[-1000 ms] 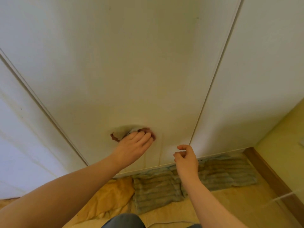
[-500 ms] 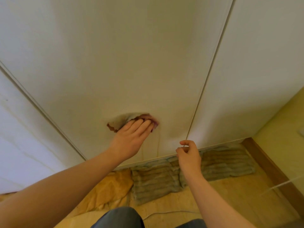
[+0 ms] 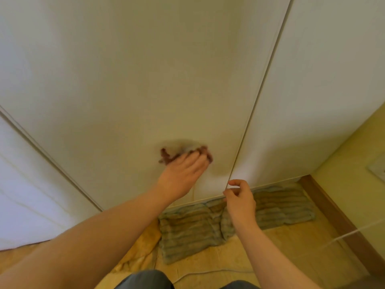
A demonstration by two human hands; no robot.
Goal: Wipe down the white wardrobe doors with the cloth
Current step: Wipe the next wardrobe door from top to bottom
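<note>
White wardrobe doors fill the view: a wide middle door [image 3: 145, 80], a right door [image 3: 323, 90] and a left door [image 3: 31, 184]. My left hand [image 3: 183, 174] presses a grey cloth with a dark red edge [image 3: 179, 150] flat against the lower part of the middle door, fingers straight; hand and cloth are blurred. My right hand [image 3: 239, 201] hovers near the foot of the gap between the middle and right doors, fingers loosely curled, holding nothing.
A grey-green ribbed mat [image 3: 187, 228] and a yellow cloth [image 3: 143, 245] lie on the floor at the wardrobe's foot. A yellow wall [image 3: 354, 163] with a brown skirting board [image 3: 337, 217] stands at the right. A thin cable [image 3: 208, 272] runs across the floor.
My left hand has slid the cloth up and to the right across the middle door, closer to the door gap. My right hand stayed near the bottom of the gap.
</note>
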